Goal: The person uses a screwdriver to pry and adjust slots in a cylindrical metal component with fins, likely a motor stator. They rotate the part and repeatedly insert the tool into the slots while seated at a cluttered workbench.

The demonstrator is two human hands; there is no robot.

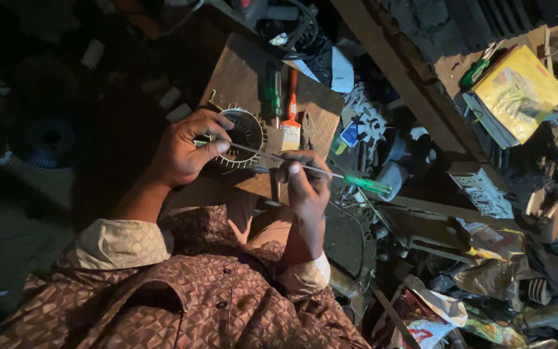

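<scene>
My left hand (185, 147) grips the rim of a round metal motor stator (243, 137) with small pins around its edge, resting on a wooden board (240, 77). My right hand (305, 184) holds a green-handled screwdriver (366, 185) by its thin shaft, and the tip reaches left across the stator's opening. A second green screwdriver (272, 94) and a small paintbrush with an orange handle (291, 116) lie on the board just beyond the stator.
A white plastic fan blade (366, 119) lies right of the board. A yellow book (518, 94) and another green screwdriver (479, 70) sit on a wooden shelf at upper right. Crumpled wrappers and scrap parts (479, 278) crowd the floor at lower right. The left side is dark.
</scene>
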